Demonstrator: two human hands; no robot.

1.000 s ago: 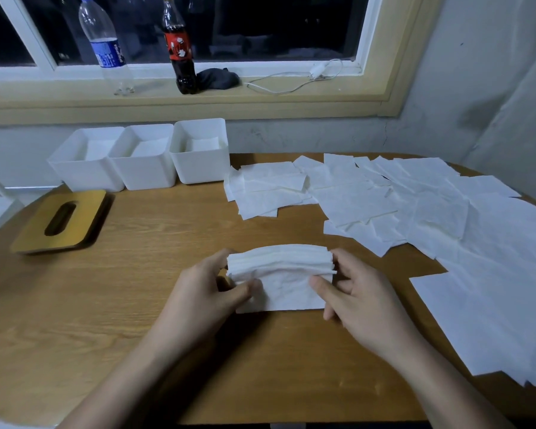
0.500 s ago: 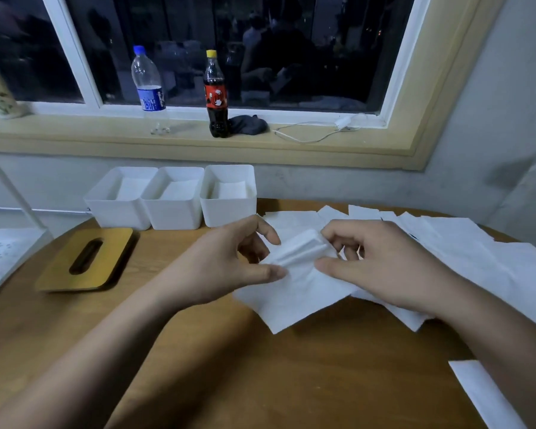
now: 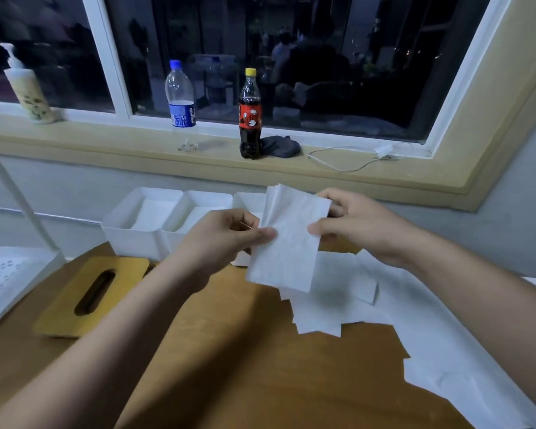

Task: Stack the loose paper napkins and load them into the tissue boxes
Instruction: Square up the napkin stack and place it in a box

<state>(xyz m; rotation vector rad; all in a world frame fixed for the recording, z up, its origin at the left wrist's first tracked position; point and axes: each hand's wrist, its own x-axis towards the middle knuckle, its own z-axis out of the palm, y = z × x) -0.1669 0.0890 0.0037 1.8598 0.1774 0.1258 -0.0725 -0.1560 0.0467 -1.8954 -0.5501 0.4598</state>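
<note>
A folded stack of white napkins [image 3: 287, 239] hangs upright in the air above the table's far side. My left hand [image 3: 222, 238] pinches its left edge and my right hand [image 3: 358, 226] grips its right edge. Behind the hands, three white open tissue boxes [image 3: 136, 235] stand in a row against the wall, each with white paper inside; the stack hides most of the rightmost box. Loose napkins [image 3: 347, 301] lie spread over the right half of the wooden table [image 3: 245, 366].
A wooden box lid [image 3: 90, 295] with a slot lies on the table at the left. A white perforated shelf [image 3: 10, 277] juts in at the far left. The windowsill holds a water bottle [image 3: 180, 100], a cola bottle [image 3: 250, 114], a pump bottle [image 3: 28, 88], a dark cloth and a cable.
Both hands have lifted the napkin stack off the table and carried it up and forward toward the white boxes. The view has tilted up, showing more of the window.
</note>
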